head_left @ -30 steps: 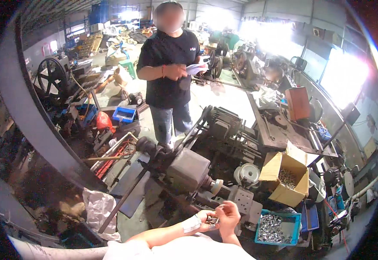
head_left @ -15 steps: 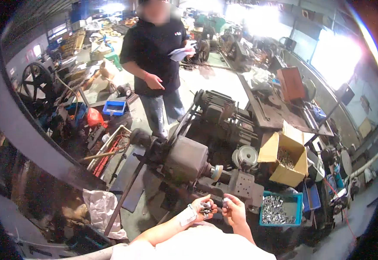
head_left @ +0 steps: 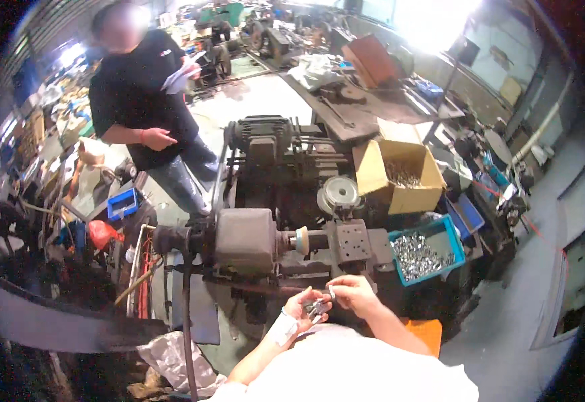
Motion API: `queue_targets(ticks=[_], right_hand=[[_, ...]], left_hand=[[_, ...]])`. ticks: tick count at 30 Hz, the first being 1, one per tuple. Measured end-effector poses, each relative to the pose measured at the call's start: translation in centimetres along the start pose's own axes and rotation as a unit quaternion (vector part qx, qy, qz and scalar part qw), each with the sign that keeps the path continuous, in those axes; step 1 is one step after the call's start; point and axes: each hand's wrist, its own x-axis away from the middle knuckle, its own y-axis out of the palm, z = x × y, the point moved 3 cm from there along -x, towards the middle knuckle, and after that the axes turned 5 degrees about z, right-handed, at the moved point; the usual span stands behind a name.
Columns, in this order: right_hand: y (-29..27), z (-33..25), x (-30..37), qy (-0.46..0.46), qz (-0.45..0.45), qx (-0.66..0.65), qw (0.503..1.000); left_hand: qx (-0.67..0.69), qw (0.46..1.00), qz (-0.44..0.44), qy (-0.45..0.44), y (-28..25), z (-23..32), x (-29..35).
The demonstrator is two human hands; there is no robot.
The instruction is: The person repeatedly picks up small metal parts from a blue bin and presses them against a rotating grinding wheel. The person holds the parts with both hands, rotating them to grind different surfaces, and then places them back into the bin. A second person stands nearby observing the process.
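My left hand [head_left: 299, 310], a white patch on its wrist, is closed palm-up round several small shiny metal parts [head_left: 316, 309]. Just beside it, my right hand [head_left: 354, 296] pinches one small metal piece [head_left: 332, 293] between thumb and fingertips. Its exact kind is too small to make out. Both hands are in front of a dark lathe-like machine with a grey headstock housing [head_left: 244, 240] and a pale ring [head_left: 302, 240] on its spindle. Right of the machine, a teal crate [head_left: 462, 257] holds many similar shiny parts.
Behind the crate is an open cardboard box [head_left: 414, 200] of small parts, with a blue bin [head_left: 467, 218] nearby. An orange container [head_left: 428, 333] sits by my right forearm. A long dark bar [head_left: 188, 328] slants at left. Across the machine stands a person [head_left: 144, 100] holding papers.
My view has swung to the right, so the machine and the person appear farther left. The right hand still pinches a small piece beside the left hand, and the orange container has come into sight.
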Motion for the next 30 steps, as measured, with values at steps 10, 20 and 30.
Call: queue_targets(ticks=[10,20,30], right_hand=[[7.7,-18.0,4.4,-0.168,-0.295,0.205,0.918],[8.4,-23.9,14.2,-0.167,-0.426,0.130,0.879],[3.6,-22.7,15.1,-0.417,-0.294,-0.038,0.859]], left_hand=[[0.013,0.997,0.054,0.057,-0.5,-0.8,-0.2],[0.092,0.991,-0.006,0.094,1.8,-4.3,-1.1],[0.140,0.986,-0.034,0.087,3.5,-8.1,-2.2]])
